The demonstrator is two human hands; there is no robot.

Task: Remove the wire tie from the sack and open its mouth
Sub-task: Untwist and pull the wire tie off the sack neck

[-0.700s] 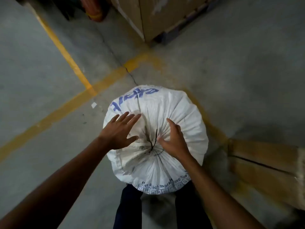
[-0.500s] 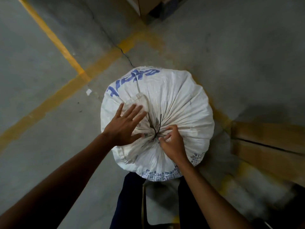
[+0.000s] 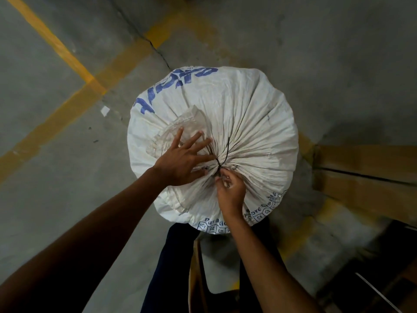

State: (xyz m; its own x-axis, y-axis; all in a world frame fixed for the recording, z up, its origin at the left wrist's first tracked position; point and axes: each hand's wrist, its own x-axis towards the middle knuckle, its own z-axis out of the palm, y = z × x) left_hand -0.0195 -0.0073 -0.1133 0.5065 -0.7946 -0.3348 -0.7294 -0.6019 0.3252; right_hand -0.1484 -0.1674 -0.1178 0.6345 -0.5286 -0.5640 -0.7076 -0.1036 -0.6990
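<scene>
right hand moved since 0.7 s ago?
Yes. The right hand has curled and closed in on the wire tie at the sack gather; earlier it lay flat beside the tie, fingers extended. Now its fingertips pinch at the tie's base.

A single wide-angle view from the person's head looks almost straight down, close over the gathered top of a white woven plastic sack with blue lettering (image 3: 248, 109) that fills the centre of the frame. Both forearms enter from the 6 to 8 o'clock edge, so the wearer stands at 6 o'clock facing 12 o'clock. Grey concrete floor with yellow painted lines (image 3: 74, 105) bends outward toward the 9 to 12 o'clock edges.
</scene>
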